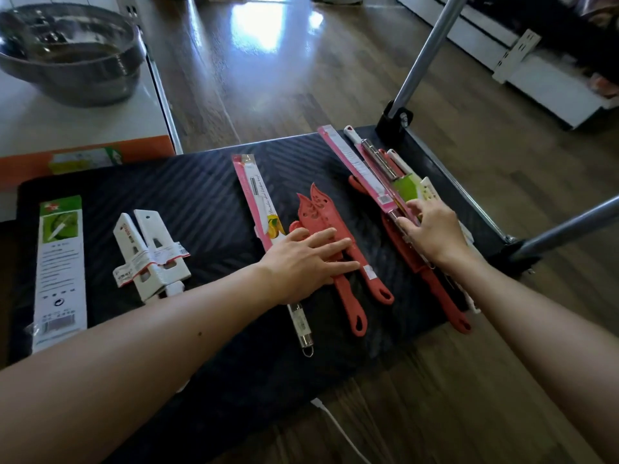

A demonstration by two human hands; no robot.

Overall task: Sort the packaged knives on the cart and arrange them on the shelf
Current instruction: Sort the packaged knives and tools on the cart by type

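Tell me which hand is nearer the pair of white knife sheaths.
Left. The left hand lies flat on the red knives, right of the white sheaths; the right hand touches the pile farther right.

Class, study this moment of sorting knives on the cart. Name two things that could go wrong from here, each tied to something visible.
1. The right hand touches a mixed pile near the cart edge; pulling one pack out might slide others onto the floor.
2. The left hand lies across both the red knives and the pink-carded knife; shifting one may drag the other.
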